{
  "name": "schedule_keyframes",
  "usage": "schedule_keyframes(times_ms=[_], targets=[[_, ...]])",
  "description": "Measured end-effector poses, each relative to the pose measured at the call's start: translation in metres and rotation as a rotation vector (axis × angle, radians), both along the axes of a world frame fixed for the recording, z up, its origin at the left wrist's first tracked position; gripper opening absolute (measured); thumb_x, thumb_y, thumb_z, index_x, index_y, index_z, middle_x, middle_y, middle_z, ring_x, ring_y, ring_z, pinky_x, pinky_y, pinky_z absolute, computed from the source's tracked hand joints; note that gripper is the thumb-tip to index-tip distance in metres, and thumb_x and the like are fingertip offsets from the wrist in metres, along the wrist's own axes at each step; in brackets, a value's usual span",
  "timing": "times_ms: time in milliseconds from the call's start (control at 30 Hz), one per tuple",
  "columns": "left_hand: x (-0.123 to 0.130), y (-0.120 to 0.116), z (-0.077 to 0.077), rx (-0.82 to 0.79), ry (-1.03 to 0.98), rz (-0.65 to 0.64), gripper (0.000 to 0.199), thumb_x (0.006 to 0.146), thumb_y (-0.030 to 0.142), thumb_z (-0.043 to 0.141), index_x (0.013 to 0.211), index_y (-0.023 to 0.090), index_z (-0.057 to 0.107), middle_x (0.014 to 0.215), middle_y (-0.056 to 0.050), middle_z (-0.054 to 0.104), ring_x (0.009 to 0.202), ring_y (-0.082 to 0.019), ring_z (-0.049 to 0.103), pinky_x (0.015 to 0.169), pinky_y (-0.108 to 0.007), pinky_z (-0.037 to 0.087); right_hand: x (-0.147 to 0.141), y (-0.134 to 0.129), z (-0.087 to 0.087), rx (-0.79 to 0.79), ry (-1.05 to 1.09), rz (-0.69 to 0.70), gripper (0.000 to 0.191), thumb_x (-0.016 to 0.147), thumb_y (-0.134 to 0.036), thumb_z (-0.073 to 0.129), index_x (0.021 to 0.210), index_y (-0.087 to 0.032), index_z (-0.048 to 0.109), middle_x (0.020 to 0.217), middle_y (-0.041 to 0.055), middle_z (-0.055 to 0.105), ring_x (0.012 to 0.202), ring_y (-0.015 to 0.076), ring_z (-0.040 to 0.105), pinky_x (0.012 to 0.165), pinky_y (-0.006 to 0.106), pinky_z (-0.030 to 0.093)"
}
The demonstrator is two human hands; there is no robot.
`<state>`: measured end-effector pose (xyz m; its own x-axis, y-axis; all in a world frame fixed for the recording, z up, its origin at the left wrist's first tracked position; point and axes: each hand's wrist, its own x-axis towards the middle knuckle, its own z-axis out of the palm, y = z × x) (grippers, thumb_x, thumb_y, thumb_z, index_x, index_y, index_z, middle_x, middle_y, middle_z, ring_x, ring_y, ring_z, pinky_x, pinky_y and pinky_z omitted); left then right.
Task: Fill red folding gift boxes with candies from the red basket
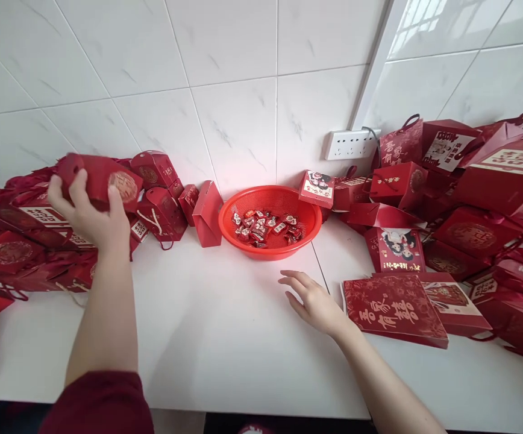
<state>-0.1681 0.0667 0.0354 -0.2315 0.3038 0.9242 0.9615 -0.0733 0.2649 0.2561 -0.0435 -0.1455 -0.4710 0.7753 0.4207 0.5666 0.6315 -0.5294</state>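
Gripping a red box (108, 181) in the left hand (90, 208), tilted and raised over the left-hand pile (11, 248) of boxes. Clamped on it with fingers and thumb, and with a gold emblem (122, 186) toward its right end (cannot tell whether touching the boxes behind). Holding the right hand (309, 301) low over the white counter (225, 343), fingers loosely apart, near the front of a red basket (270, 255); cannot tell whether touching the counter. Inside the basket, a heap of small wrapped sweets (266, 228). At its back right rim, a box with a printed picture (317, 188); at its left, an upright carton (208, 217). Just beside the right wrist, a flat red packet (392, 310) with pale characters. Beyond, another pile (473, 235) of red boxes (ribbons and all). Behind, against the tiled wall (225, 48), a white socket strip (349, 145).
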Motion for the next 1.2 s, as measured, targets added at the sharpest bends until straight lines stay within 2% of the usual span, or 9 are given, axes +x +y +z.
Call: schedule_keyframes(times_ms=[100, 200, 300, 600, 800, 967, 1033, 1100, 1200], targets=[[-0.015, 0.048, 0.016, -0.137, -0.097, -0.041, 0.059, 0.093, 0.037, 0.066, 0.14, 0.006, 0.048, 0.158, -0.012, 0.024, 0.145, -0.025, 0.024, 0.121, -0.047, 0.018, 0.0, 0.003, -0.004, -0.007, -0.037, 0.003, 0.033, 0.098, -0.015, 0.044, 0.126, -0.026, 0.056, 0.134, 0.0109, 0.059, 0.121, 0.0288, 0.061, 0.097, 0.05, 0.055], [-0.025, 0.08, 0.007, -0.389, -0.262, -0.092, 0.065, 0.087, 0.044, 0.071, 0.135, 0.003, 0.052, 0.153, -0.013, 0.03, 0.134, -0.028, 0.034, 0.117, -0.052, 0.021, 0.001, 0.005, -0.008, -0.022, -0.073, -0.009, 0.031, 0.098, -0.015, 0.045, 0.124, -0.025, 0.058, 0.133, 0.0111, 0.061, 0.119, 0.0289, 0.062, 0.095, 0.049, 0.056], [-0.032, 0.097, -0.002, -0.467, -0.296, -0.11, 0.069, 0.083, 0.047, 0.075, 0.133, 0.003, 0.054, 0.149, -0.012, 0.035, 0.124, -0.024, 0.041, 0.114, -0.05, 0.024, 0.001, 0.006, -0.01, -0.034, -0.096, -0.017, 0.029, 0.098, -0.016, 0.045, 0.123, -0.024, 0.058, 0.132, 0.0116, 0.061, 0.117, 0.029, 0.063, 0.094, 0.049, 0.057], [-0.048, 0.113, 0.005, -0.542, -0.306, -0.12, 0.077, 0.078, 0.051, 0.079, 0.132, 0.002, 0.054, 0.148, -0.014, 0.037, 0.12, -0.022, 0.045, 0.113, -0.05, 0.024, -0.003, 0.004, -0.01, -0.066, -0.146, 0.003, 0.029, 0.097, -0.013, 0.047, 0.121, -0.023, 0.059, 0.132, 0.0125, 0.062, 0.116, 0.0294, 0.064, 0.093, 0.049, 0.057], [-0.04, 0.116, -0.009, -0.439, -0.313, -0.064, 0.075, 0.084, 0.048, 0.075, 0.134, -0.002, 0.05, 0.156, -0.02, 0.026, 0.135, -0.033, 0.032, 0.115, -0.063, 0.013, -0.001, 0.006, -0.011, -0.059, -0.147, -0.017, 0.027, 0.098, -0.014, 0.047, 0.121, -0.022, 0.059, 0.132, 0.0124, 0.062, 0.116, 0.0286, 0.064, 0.093, 0.048, 0.057], [-0.044, 0.129, -0.011, -0.462, -0.297, -0.05, 0.071, 0.084, 0.036, 0.077, 0.138, 0.001, 0.047, 0.159, -0.02, 0.026, 0.139, -0.038, 0.033, 0.114, -0.067, 0.019, -0.001, 0.007, -0.012, -0.075, -0.163, -0.016, 0.026, 0.098, -0.014, 0.047, 0.12, -0.02, 0.06, 0.131, 0.0123, 0.062, 0.115, 0.0274, 0.064, 0.093, 0.046, 0.057], [-0.047, 0.133, -0.007, -0.496, -0.29, -0.055, 0.078, 0.083, 0.036, 0.079, 0.144, 0.003, 0.042, 0.161, -0.021, 0.022, 0.14, -0.04, 0.032, 0.113, -0.07, 0.019, -0.001, 0.007, -0.012, -0.079, -0.176, -0.013, 0.027, 0.098, -0.013, 0.048, 0.121, -0.02, 0.06, 0.131, 0.0121, 0.062, 0.115, 0.0272, 0.064, 0.093, 0.045, 0.057], [-0.048, 0.132, -0.007, -0.492, -0.275, -0.047, 0.094, 0.08, 0.04, 0.081, 0.151, 0.004, 0.031, 0.165, -0.022, 0.009, 0.146, -0.045, 0.021, 0.112, -0.075, 0.012, -0.001, 0.007, -0.011, -0.079, -0.183, -0.013, 0.027, 0.097, -0.013, 0.048, 0.121, -0.021, 0.059, 0.13, 0.0118, 0.063, 0.114, 0.027, 0.065, 0.092, 0.044, 0.057], [-0.044, 0.119, -0.03, -0.334, -0.249, -0.019, 0.108, 0.082, 0.046, 0.078, 0.156, 0.005, 0.011, 0.166, -0.021, -0.001, 0.152, -0.042, 0.003, 0.117, -0.071, 0.003, -0.001, 0.006, -0.011, -0.077, -0.187, -0.015, 0.028, 0.097, -0.012, 0.049, 0.122, -0.021, 0.059, 0.131, 0.0116, 0.063, 0.115, 0.0273, 0.065, 0.093, 0.044, 0.056]])
